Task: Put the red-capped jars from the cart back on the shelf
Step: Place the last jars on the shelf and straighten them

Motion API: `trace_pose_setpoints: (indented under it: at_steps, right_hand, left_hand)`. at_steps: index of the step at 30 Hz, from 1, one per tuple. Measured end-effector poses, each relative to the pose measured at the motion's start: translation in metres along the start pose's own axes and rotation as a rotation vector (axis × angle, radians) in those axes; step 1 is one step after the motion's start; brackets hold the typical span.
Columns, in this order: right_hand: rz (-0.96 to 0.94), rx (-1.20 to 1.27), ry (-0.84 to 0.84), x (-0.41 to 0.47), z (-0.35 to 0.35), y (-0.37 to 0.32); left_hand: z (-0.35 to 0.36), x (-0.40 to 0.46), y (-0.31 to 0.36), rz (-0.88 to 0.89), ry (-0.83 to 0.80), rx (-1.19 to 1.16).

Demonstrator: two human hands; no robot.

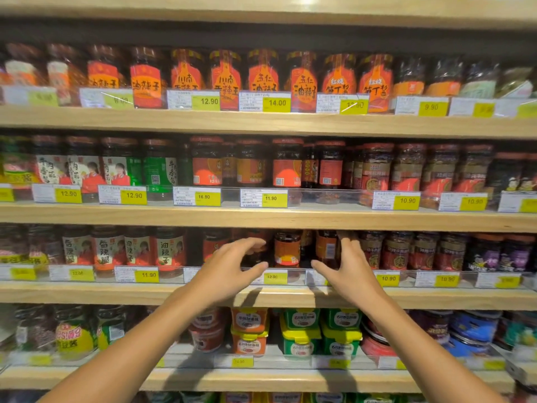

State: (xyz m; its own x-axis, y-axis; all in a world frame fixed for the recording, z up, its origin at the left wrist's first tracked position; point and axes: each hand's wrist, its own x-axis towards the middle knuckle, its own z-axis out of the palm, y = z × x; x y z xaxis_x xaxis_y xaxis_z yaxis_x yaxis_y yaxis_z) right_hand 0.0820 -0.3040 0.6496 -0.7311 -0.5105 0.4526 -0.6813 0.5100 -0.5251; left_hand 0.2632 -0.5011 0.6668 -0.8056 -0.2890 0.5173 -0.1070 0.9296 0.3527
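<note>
Red-capped jars with orange labels stand in a row on the third wooden shelf point(290, 295), behind a clear rail. One of these jars point(287, 248) shows fully between my two hands. My left hand point(229, 266) is raised in front of the shelf, its fingers spread and curved around a dark jar point(255, 255) that it partly hides. My right hand point(348, 266) mirrors it, thumb and fingers apart beside another orange-labelled jar point(327, 247). I cannot tell whether the fingers touch the jars. The cart is out of view.
Several wooden shelves are packed with sauce jars, with yellow price tags point(273, 277) along each clear rail. Above is a shelf of similar red-capped jars point(286, 167). Below are orange tubs point(249, 319) and green tubs point(300, 318). A dark gap point(194, 248) sits left of my left hand.
</note>
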Motion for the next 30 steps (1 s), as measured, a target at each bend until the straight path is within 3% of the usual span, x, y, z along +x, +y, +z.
trace_pose_setpoints:
  at_steps: [13, 22, 30]
  right_hand:
    - [-0.385, 0.004, 0.155, -0.046, -0.064, -0.088]
    - [-0.486, -0.137, 0.111, -0.003, -0.071, -0.152]
    - [-0.408, -0.211, 0.028, 0.040, -0.051, -0.197]
  left_hand:
    - [-0.108, -0.031, 0.011, 0.007, 0.299, 0.321]
    - [-0.153, -0.003, 0.008, -0.081, 0.238, 0.566]
    - [-0.156, 0.033, 0.009, -0.143, 0.209, 0.684]
